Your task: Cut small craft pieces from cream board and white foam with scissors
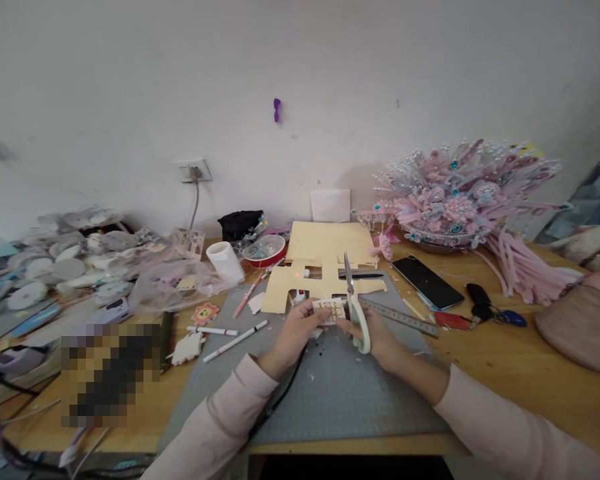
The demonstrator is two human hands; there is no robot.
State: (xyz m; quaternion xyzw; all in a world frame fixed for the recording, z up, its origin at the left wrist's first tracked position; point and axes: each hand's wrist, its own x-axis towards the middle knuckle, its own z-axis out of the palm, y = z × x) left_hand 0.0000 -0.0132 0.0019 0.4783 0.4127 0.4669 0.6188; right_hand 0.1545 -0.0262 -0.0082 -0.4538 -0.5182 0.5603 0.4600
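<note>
Scissors (351, 285), one white-handled pair, point blades-up in the right hand (376, 337), which is closed around the handles; the left hand (296, 328) pinches one small marked card (329, 309) just beside them, above one grey cutting mat (325, 393) on a wooden bench (520, 393); two white pens (235, 341) lie leftward; one ruler (405, 318) and one black phone (429, 281) lie rightward.

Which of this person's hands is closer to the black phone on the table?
Right. The right hand, holding the scissors, is left of the black phone and nearer the person; the left hand, holding the small card, is farther left.
</note>
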